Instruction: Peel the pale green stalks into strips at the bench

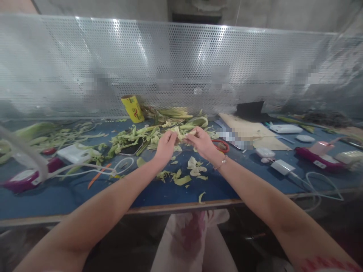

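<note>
Over the middle of the blue table, my left hand [167, 143] and my right hand [200, 141] are close together, fingertips pinched on a pale yellow-green leafy piece [179, 135]. It looks like husk or petal; its exact kind is blurred. A bracelet circles my right wrist. Behind and left of my hands spreads a heap of green stems and leaves [127, 139]. Pale scraps [195, 166] and peeled bits [180, 178] lie in front of my hands. Just right of my right hand is a red ring-shaped thing [222, 145], partly hidden.
A yellow cylinder [133, 108] leans near the perforated metal screen [181, 56]. Brown paper sheets [246, 126] and a white charger with cable [283, 167] lie right. Left are a white box [76, 153], cables, a purple power strip [21, 181] and more greenery [36, 132].
</note>
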{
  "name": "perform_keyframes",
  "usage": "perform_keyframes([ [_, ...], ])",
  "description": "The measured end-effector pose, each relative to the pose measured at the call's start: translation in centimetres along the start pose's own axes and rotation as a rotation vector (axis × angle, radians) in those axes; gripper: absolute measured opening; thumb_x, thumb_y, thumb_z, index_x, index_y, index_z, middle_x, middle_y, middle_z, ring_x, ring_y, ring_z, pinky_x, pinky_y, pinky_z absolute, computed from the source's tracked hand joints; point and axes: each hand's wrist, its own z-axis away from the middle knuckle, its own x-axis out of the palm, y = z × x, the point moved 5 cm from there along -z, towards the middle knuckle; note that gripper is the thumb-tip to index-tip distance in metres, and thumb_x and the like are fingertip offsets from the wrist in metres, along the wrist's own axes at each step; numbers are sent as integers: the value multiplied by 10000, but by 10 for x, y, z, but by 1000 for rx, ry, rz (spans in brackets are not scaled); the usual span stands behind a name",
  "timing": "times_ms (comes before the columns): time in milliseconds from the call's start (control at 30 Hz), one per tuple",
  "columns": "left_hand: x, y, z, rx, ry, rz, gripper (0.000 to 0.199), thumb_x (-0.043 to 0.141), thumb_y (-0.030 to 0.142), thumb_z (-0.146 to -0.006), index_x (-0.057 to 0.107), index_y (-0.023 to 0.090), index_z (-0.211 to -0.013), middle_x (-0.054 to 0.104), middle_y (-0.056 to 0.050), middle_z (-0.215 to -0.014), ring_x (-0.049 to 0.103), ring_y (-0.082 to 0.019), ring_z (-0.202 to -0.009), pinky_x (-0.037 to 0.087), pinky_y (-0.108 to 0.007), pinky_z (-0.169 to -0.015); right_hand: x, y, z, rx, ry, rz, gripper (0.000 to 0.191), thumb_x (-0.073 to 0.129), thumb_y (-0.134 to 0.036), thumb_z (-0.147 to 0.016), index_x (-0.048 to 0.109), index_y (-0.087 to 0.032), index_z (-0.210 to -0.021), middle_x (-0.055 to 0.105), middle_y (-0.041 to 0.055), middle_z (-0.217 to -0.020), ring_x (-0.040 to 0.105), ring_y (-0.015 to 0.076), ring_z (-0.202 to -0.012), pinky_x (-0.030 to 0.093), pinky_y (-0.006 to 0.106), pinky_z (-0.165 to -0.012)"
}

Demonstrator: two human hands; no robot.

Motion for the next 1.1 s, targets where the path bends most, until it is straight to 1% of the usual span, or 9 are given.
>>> perform_keyframes([
  [133, 3, 2, -1, -5, -20, 53, 276, 507, 302, -826, 491, 179, -580, 500, 10, -566, 442, -114, -577, 335, -232, -603, 0, 0, 0, -22, 9, -13, 401, 695, -426, -639, 357, -220, -702, 484, -65, -693, 591, 108, -737, 535, 349, -810],
  [333, 6, -7, -5, 22, -106, 74, 300, 489, 358, -830, 467, 181, -589, 467, 14, -559, 426, -110, -571, 341, -231, -590, -2, 2, 0, -5, 23, -16, 406, 671, -434, -665, 322, -233, -720, 481, -70, -664, 590, 111, -691, 544, 342, -752],
  [433, 8, -8, -5, 34, -135, 62, 304, 496, 383, -823, 470, 181, -597, 471, 13, -566, 426, -106, -562, 346, -233, -582, -4, 4, -2, -6, 60, 18, 386, 654, -416, -680, 316, -236, -728, 488, -67, -666, 584, 110, -649, 543, 334, -709],
  [600, 18, -10, 2, -44, -184, 216, 271, 528, 410, -799, 460, 189, -658, 498, 16, -601, 477, -105, -575, 398, -240, -600, -6, -1, -1, -83, 136, 150, 294, 583, -400, -723, 340, -235, -737, 484, -48, -691, 552, 117, -608, 514, 312, -613],
  [700, 21, -13, 4, -71, -166, 166, 249, 634, 350, -722, 439, 194, -725, 513, 28, -628, 512, -110, -592, 418, -247, -602, -6, -9, 3, -147, 176, 335, 253, 569, -368, -729, 361, -226, -710, 468, -36, -666, 525, 131, -635, 484, 300, -615],
  [767, 19, -13, 3, -66, -147, 112, 250, 645, 320, -705, 432, 194, -739, 524, 32, -630, 532, -115, -600, 425, -253, -605, -6, -13, 5, -157, 188, 437, 247, 566, -355, -726, 364, -222, -676, 453, -37, -619, 497, 131, -618, 459, 288, -607],
  [867, 17, -11, 0, -59, -172, 79, 208, 612, 310, -718, 445, 187, -728, 546, 31, -603, 555, -120, -598, 439, -263, -623, -7, -14, 6, -124, 159, 472, 254, 572, -355, -716, 375, -214, -637, 432, -50, -545, 477, 117, -562, 429, 262, -571],
  [1000, 17, -11, -2, -65, -226, 44, 201, 642, 301, -668, 490, 173, -702, 506, 53, -514, 513, -103, -501, 419, -244, -551, -10, -8, 1, -44, 77, 419, 239, 593, -383, -702, 443, -200, -672, 506, -44, -574, 523, 107, -518, 432, 245, -537],
  [1100, 18, -12, -2, -44, -242, 36, 188, 647, 296, -648, 517, 164, -687, 481, 55, -496, 489, -94, -475, 402, -234, -516, -11, -2, -3, -25, 34, 450, 259, 580, -437, -723, 506, -192, -690, 511, -43, -536, 484, 91, -439, 399, 233, -474],
])
